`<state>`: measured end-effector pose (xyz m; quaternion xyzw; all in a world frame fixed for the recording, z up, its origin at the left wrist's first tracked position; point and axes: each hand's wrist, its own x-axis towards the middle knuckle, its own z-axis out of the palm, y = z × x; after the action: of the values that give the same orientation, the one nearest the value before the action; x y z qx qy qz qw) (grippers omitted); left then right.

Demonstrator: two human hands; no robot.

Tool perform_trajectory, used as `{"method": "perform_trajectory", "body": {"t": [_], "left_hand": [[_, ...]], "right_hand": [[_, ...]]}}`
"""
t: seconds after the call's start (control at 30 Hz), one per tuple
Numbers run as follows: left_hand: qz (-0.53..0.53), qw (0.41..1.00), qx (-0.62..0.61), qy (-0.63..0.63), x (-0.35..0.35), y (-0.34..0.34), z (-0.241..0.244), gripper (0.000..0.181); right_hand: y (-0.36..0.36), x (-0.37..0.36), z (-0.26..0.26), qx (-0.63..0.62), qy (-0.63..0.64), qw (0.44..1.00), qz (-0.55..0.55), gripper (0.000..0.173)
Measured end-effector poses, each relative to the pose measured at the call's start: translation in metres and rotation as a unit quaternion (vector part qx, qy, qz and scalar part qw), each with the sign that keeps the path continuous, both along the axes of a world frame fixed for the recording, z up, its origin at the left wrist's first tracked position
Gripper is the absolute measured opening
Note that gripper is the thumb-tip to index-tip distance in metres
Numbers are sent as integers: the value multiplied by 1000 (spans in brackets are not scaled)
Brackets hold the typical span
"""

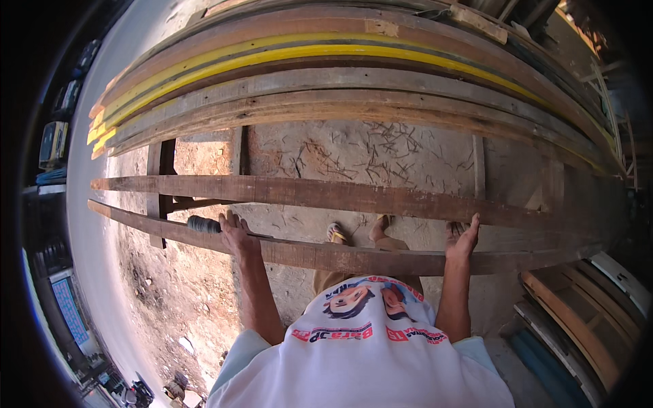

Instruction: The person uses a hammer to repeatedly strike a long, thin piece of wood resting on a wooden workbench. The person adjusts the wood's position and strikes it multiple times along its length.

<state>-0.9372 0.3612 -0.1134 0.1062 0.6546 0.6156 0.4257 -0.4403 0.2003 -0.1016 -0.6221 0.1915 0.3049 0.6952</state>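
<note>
Two long brown wooden beams cross the view side by side, resting on wooden supports. My left hand [235, 232] is at the near beam [357, 259], fingers spread towards the gap, beside a dark grey ribbed cylindrical piece [204, 224] on that beam; a thin dark rod lies just right of it. Whether this hand grips anything is unclear. My right hand [462, 237] stands over the near beam farther right, thumb raised and fingers near the edge of the far beam [331, 196]. Its palm side is partly hidden.
Beyond the beams lie stacked timbers [326, 104], some with yellow edges [326, 50]. Nails or thin sticks [387, 148] are scattered on the concrete below. Wooden framed panels [576, 311] lean at the lower right. A road [94, 204] with parked vehicles runs along the left.
</note>
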Motion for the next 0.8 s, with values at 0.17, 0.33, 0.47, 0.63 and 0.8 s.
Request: {"method": "perform_trajectory", "body": {"t": [0.17,0.33,0.47,0.63,0.8], "left_hand": [[86,986,1,-144,51,68,-33,51],[172,982,23,-69,57,75,-57,58],[183,981,-5,-64,74,84,-35,56],[174,982,-12,-72,80,122,-50,60],[188,981,-11,-46,109,222,-50,64]], "right_hand": [[5,28,-43,39,41,998,-29,76],[36,27,-44,93,-28,994,-51,82],[58,14,-28,30,-64,992,-109,81],[88,24,-27,51,-29,993,-100,80],[164,111,-84,64,-67,991,-100,80]]}}
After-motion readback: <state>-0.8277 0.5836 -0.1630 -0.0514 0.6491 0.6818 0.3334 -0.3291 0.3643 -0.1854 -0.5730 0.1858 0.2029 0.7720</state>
